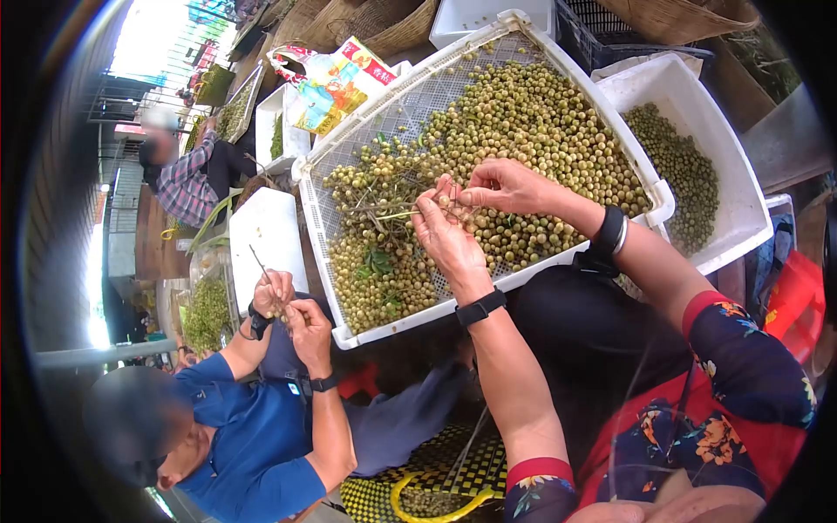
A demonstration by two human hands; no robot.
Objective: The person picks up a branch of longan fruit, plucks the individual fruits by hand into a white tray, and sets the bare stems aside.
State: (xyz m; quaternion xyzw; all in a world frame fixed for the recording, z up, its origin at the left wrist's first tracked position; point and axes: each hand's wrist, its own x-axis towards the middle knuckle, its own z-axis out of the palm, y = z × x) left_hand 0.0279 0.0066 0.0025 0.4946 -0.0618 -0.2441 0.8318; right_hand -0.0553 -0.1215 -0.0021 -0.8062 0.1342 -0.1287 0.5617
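Note:
My left hand (449, 234) is closed on a thin fruit twig (397, 213), whose stalk sticks out to the left of the fingers. Close against it, my right hand (510, 187) pinches with thumb and forefinger at the same twig's end; what exactly lies between those fingertips is hidden. Both hands hover over a white mesh tray (384, 113) full of small round yellow-green fruits (540, 131). Bare twigs and stalks lie among the fruits left of my hands, with a few green leaves (375, 261).
A co-worker in a blue shirt (253, 436) holds a twig beside the tray. Right of it stands a white box (732, 166) with smaller green fruits. A printed bag (340, 83), wicker baskets (384, 26) and a black crate (593, 44) sit behind; a yellow-black basket (427, 475) is below.

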